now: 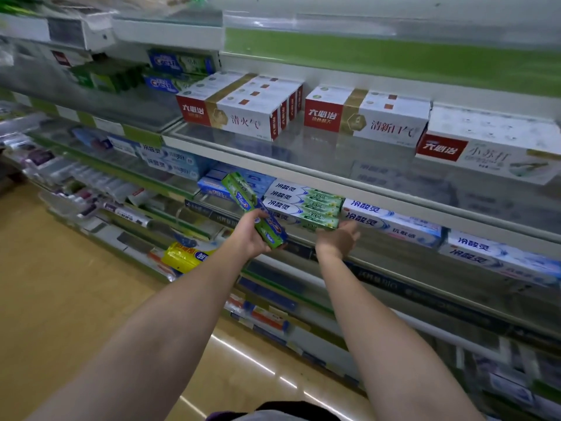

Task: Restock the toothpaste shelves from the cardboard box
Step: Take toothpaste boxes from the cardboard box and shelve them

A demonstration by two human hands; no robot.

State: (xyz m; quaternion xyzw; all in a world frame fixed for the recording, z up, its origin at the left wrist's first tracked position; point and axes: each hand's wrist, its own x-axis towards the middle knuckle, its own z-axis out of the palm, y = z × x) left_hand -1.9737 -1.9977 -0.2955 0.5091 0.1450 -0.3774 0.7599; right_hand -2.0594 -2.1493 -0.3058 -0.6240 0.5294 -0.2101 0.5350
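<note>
Toothpaste box (pixel 254 212), green, tilted, sits gripped in our left hand (pixel 253 237) in front of the middle shelf (pixel 394 268). Our right hand (pixel 338 240) is empty, fingers loose, at the shelf edge just below the stacked white-green boxes (pixel 303 205). Farther up, red-white boxes (pixel 239 107) line the upper shelf.

The upper shelf (pixel 273 156) carries red-and-white toothpaste boxes (pixel 243 107) in rows. The shelf below (pixel 394 268) holds stacked white-and-green boxes (pixel 303 205), with white-and-blue boxes (pixel 394 223) lying just beside them to the right.
</note>
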